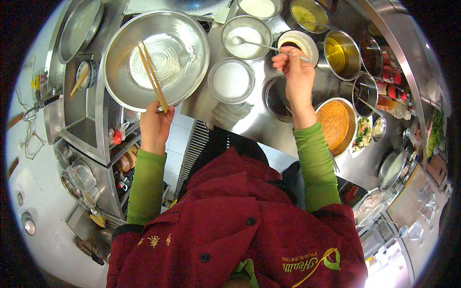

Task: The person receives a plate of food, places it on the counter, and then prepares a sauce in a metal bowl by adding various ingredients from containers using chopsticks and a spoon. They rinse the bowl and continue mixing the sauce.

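Observation:
My left hand (157,124) is at the near rim of a wide steel basin (120,72). It grips the rim together with a pair of wooden chopsticks (150,73), whose tips lean over the basin's inside. In the basin I see only a wet-looking shine. My right hand (296,72) holds a long-handled metal spoon (257,44) by the end of its handle. The spoon's head is above a steel bowl of white powder or grains (248,34); whether it carries any cannot be told. Nearer to me stands a second bowl of white grains (231,80).
A folded cloth (232,113) lies on the steel counter (273,133). Around my right arm stand a pot of yellow oil (340,54), a dark-filled pot (277,97) and a bowl of orange-brown seasoning (333,124). A sink (84,126) is on the left, with a patterned bowl (93,73).

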A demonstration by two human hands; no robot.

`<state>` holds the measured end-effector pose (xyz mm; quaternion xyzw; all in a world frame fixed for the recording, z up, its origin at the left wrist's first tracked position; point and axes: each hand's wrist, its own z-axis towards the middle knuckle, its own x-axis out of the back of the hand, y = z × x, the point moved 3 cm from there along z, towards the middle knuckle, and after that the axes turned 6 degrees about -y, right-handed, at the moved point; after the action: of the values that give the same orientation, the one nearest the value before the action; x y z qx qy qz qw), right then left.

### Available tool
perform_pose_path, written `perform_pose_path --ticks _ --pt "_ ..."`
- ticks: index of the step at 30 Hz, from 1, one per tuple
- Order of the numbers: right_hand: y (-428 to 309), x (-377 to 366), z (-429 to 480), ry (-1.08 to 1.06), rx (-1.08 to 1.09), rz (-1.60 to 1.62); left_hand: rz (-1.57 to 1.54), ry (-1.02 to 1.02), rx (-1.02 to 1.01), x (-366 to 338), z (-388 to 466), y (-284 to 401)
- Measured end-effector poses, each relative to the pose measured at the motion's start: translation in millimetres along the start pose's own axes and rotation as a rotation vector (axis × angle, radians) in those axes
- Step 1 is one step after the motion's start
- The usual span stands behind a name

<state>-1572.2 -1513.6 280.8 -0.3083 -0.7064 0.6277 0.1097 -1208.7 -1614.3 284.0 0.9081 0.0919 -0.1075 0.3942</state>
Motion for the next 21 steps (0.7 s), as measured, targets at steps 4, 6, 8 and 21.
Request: perform_pose_path --ticks 4,6,8,21 --pt "22 -14 9 -0.057 -0.013 -0.172 -0.080 0.016 0.051 -6 4 0" --pt "31 -18 15 -0.079 -0.002 -0.217 -0.078 0.032 0.051 -8 4 0" --pt "37 -17 18 -0.082 -0.006 -0.209 -0.090 0.044 0.049 -9 2 0" --pt "13 8 15 0.020 -0.054 -0.046 -0.090 0.048 0.039 -10 2 -1"
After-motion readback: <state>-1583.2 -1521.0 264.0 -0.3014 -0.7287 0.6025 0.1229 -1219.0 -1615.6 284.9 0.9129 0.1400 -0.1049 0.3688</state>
